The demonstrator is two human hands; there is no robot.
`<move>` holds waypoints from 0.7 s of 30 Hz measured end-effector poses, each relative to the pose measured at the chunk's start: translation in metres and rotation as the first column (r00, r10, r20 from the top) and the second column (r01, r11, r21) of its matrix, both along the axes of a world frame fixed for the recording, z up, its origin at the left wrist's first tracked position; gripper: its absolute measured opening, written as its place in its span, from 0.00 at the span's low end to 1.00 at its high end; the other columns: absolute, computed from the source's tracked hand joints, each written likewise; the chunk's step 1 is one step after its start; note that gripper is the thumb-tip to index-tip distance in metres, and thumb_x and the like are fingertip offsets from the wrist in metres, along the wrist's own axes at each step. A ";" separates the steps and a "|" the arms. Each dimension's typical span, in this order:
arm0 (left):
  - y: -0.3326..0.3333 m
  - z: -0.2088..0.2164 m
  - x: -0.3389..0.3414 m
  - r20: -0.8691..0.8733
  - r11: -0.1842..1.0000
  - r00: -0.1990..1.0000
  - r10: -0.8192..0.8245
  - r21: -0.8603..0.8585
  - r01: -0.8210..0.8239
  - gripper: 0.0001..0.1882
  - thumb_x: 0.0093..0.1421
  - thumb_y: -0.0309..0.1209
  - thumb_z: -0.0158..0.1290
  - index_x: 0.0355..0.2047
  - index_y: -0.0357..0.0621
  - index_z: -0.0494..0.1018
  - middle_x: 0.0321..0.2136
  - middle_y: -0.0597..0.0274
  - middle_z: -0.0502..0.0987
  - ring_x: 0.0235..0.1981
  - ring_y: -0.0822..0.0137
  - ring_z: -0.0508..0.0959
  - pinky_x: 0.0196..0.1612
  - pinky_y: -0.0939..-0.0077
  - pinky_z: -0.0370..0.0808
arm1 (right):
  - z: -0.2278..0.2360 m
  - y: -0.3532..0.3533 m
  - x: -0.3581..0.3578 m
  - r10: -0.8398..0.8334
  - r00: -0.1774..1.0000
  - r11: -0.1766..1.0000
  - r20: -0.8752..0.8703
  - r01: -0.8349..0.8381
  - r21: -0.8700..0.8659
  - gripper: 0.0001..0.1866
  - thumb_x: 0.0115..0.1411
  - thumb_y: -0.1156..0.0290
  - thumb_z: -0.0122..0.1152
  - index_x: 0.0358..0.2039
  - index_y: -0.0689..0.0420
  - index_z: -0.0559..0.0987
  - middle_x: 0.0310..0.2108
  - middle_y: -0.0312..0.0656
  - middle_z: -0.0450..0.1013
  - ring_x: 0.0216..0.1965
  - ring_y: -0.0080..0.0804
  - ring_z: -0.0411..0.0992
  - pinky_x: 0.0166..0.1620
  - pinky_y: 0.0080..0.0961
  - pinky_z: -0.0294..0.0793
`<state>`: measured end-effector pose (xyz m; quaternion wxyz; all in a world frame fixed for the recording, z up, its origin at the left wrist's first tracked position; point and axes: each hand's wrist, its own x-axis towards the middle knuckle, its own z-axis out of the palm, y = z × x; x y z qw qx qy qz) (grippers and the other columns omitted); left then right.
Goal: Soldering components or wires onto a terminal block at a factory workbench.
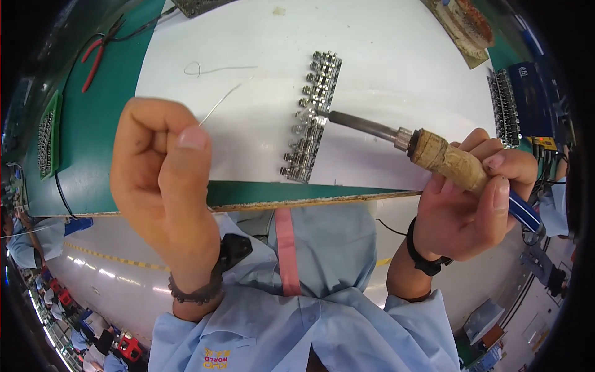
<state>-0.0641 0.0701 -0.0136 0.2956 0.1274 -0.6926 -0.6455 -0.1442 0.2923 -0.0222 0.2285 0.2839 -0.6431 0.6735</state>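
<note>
My right hand [474, 192] is closed round the wrapped handle of a soldering iron [443, 155]. The iron points left, and its dark tip meets a strip of small metal parts [316, 121] lying on the white sheet; whether it touches a part or hovers just over it is hard to tell. My left hand [167, 161] pinches a thin silvery wire [220, 104], which looks like solder, between thumb and forefinger. The wire's free end rises toward the upper right, apart from the strip. Another loose, looped wire [217, 71] lies farther back on the sheet.
Red-handled pliers [96, 59] lie on the green mat [80, 133] at the left, near a green board of parts [46, 136]. A soldering-iron stand [465, 28] is at the far right. Another metal strip [505, 108] leans by a dark blue box [536, 99].
</note>
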 end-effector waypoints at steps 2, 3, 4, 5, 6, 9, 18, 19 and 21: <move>-0.001 0.002 0.002 -0.035 1.000 0.999 -0.024 0.020 0.025 0.04 0.57 0.21 0.55 0.29 0.37 0.70 0.16 0.77 0.62 0.17 0.87 0.53 0.21 0.88 0.47 | 0.000 0.001 -0.001 0.011 1.000 1.000 0.018 -0.011 -0.023 0.09 0.55 0.68 0.46 0.29 0.61 0.66 0.17 0.40 0.60 0.12 0.25 0.57 0.22 0.23 0.56; 0.000 0.006 0.005 -0.013 0.997 1.000 0.022 -0.075 -0.023 0.05 0.56 0.21 0.55 0.29 0.37 0.69 0.17 0.76 0.63 0.17 0.87 0.53 0.21 0.88 0.47 | 0.000 0.000 -0.002 0.012 1.000 1.000 0.001 -0.012 -0.020 0.09 0.55 0.68 0.46 0.30 0.62 0.66 0.17 0.40 0.60 0.12 0.24 0.57 0.22 0.22 0.57; 0.001 0.011 0.009 0.008 0.983 0.997 0.072 -0.169 -0.069 0.05 0.56 0.21 0.55 0.30 0.37 0.69 0.18 0.75 0.63 0.18 0.87 0.54 0.21 0.88 0.48 | 0.000 0.000 -0.002 0.014 1.000 1.000 -0.013 -0.014 -0.016 0.09 0.55 0.68 0.46 0.30 0.62 0.66 0.16 0.40 0.61 0.12 0.23 0.58 0.22 0.21 0.57; 0.001 0.013 0.011 0.023 0.958 0.992 0.124 -0.262 -0.113 0.06 0.56 0.22 0.55 0.31 0.37 0.69 0.18 0.75 0.64 0.18 0.87 0.54 0.22 0.88 0.49 | 0.000 0.000 -0.002 0.016 1.000 1.000 -0.027 -0.016 -0.012 0.09 0.56 0.68 0.46 0.30 0.62 0.66 0.16 0.40 0.61 0.11 0.22 0.58 0.22 0.21 0.58; 0.000 0.014 0.012 0.020 0.958 0.992 0.123 -0.265 -0.113 0.06 0.56 0.22 0.55 0.31 0.37 0.69 0.18 0.75 0.64 0.18 0.87 0.54 0.22 0.88 0.49 | 0.000 -0.001 -0.002 0.016 0.999 1.000 -0.029 -0.016 -0.015 0.09 0.56 0.68 0.46 0.30 0.62 0.66 0.16 0.40 0.61 0.11 0.22 0.58 0.22 0.21 0.58; -0.003 0.016 0.014 0.024 0.903 0.976 0.217 -0.384 -0.192 0.06 0.56 0.22 0.55 0.31 0.37 0.69 0.19 0.73 0.67 0.18 0.87 0.54 0.22 0.90 0.49 | -0.003 -0.001 0.002 0.016 1.000 1.000 -0.023 -0.016 -0.003 0.09 0.56 0.68 0.47 0.31 0.62 0.67 0.14 0.39 0.61 0.11 0.21 0.58 0.22 0.20 0.59; -0.004 0.007 0.009 0.014 0.978 0.993 0.119 -0.176 -0.115 0.05 0.54 0.22 0.58 0.30 0.36 0.73 0.20 0.73 0.70 0.17 0.88 0.53 0.21 0.91 0.48 | -0.002 -0.009 0.004 0.005 1.000 1.000 -0.013 -0.005 0.003 0.09 0.57 0.69 0.48 0.31 0.63 0.67 0.13 0.39 0.62 0.12 0.20 0.57 0.23 0.19 0.58; -0.001 0.005 0.009 0.026 0.976 0.994 0.104 -0.197 -0.097 0.05 0.54 0.21 0.59 0.30 0.36 0.73 0.19 0.72 0.70 0.17 0.87 0.53 0.21 0.91 0.48 | -0.002 -0.010 0.004 -0.003 1.000 1.000 -0.015 0.003 0.002 0.09 0.57 0.69 0.48 0.31 0.63 0.67 0.13 0.39 0.62 0.12 0.20 0.57 0.23 0.19 0.58; 0.001 0.003 0.009 0.052 0.969 0.996 0.075 -0.239 -0.061 0.06 0.53 0.21 0.59 0.29 0.37 0.73 0.18 0.72 0.71 0.17 0.86 0.54 0.20 0.90 0.48 | -0.001 -0.012 0.004 -0.019 1.000 1.000 -0.017 0.019 -0.001 0.08 0.57 0.70 0.48 0.31 0.63 0.67 0.13 0.39 0.63 0.11 0.20 0.57 0.23 0.18 0.58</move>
